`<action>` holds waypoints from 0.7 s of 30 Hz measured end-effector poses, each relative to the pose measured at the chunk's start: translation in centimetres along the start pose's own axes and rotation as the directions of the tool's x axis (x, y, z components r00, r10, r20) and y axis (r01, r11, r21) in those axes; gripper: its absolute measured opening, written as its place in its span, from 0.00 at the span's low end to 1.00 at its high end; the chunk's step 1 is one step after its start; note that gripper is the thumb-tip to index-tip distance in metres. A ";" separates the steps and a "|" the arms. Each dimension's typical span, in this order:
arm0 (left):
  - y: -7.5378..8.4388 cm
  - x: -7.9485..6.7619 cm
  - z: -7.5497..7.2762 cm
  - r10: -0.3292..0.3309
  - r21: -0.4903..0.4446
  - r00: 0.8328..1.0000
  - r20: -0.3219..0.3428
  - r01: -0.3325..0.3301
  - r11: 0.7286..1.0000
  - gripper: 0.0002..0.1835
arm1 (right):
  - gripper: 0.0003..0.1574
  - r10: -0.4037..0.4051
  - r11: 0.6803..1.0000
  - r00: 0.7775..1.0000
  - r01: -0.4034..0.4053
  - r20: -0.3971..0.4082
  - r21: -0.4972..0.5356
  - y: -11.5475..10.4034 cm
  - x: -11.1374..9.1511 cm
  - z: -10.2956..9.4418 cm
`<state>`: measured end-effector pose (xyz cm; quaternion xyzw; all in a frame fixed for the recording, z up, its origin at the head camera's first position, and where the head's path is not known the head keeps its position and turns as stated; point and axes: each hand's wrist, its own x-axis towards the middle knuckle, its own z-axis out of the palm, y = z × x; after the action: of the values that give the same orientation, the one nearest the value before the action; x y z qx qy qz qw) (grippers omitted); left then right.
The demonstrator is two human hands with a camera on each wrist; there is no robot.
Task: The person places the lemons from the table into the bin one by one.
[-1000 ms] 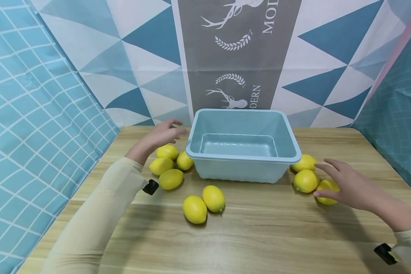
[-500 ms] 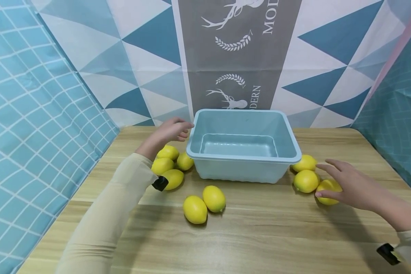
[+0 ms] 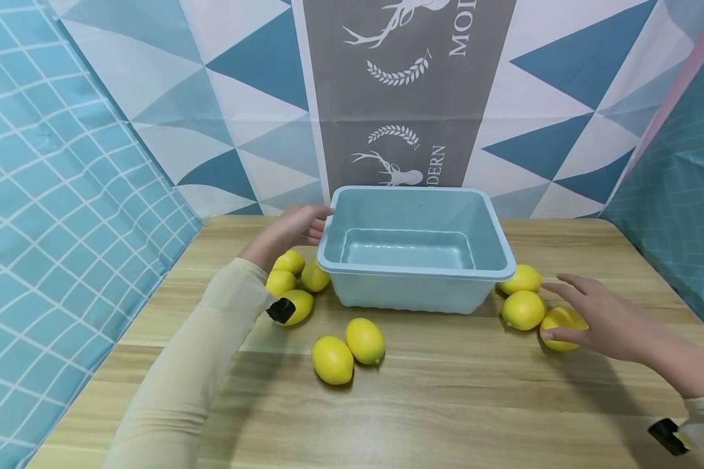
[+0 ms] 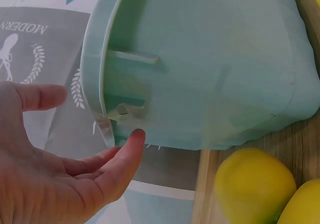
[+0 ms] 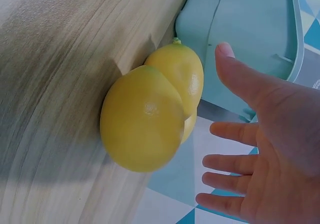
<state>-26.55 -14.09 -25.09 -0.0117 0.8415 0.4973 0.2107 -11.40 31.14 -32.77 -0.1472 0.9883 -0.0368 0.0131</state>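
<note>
A light-blue plastic bin (image 3: 410, 290) stands at the back of the wooden table, nothing inside it. My left hand (image 3: 290, 229) is at the bin's left rim. In the left wrist view its thumb stays apart from the rim, and its fingertips (image 4: 134, 140) lie close to the rim's underside; whether they touch is unclear. My right hand (image 3: 613, 322) hovers with spread fingers beside three lemons at the bin's right. The nearest lemon (image 3: 563, 327) is partly behind the thumb. In the right wrist view nothing lies between the thumb and fingers of the right hand (image 5: 280, 134).
Several lemons (image 3: 315, 276) lie left of the bin, partly covered by the left wrist. Two more lemons (image 3: 332, 359) touch each other in front of it. A patterned cloth (image 3: 258, 85) hangs behind the table (image 3: 422, 404), with blue cloth at both sides.
My left hand has moved a little rightward, up to the bin's left rim, and its palm has turned. The right hand has hardly moved. Bin and lemons stay in place.
</note>
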 end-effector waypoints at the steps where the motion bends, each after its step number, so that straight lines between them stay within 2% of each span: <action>1: 0.0 0.0 0.0 -0.003 -0.007 1.000 -0.003 0.003 1.000 0.33 | 0.56 -0.002 1.000 1.000 0.002 -0.002 -0.002 0.0 0.0 0.0; 11: 0.2 0.2 0.3 -0.017 -0.059 0.999 -0.039 0.014 0.998 0.31 | 0.56 -0.039 0.999 0.999 0.039 -0.001 -0.019 0.4 -0.3 0.1; 21: -0.1 0.4 0.5 -0.023 -0.072 0.998 -0.062 0.019 0.997 0.31 | 0.49 -0.107 0.994 0.993 0.107 -0.039 -0.017 0.9 -0.9 0.4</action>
<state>-26.67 -13.62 -25.53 -0.0439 0.8292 0.5242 0.1888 -10.77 32.23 -33.22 -0.1993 0.9793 -0.0333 -0.0097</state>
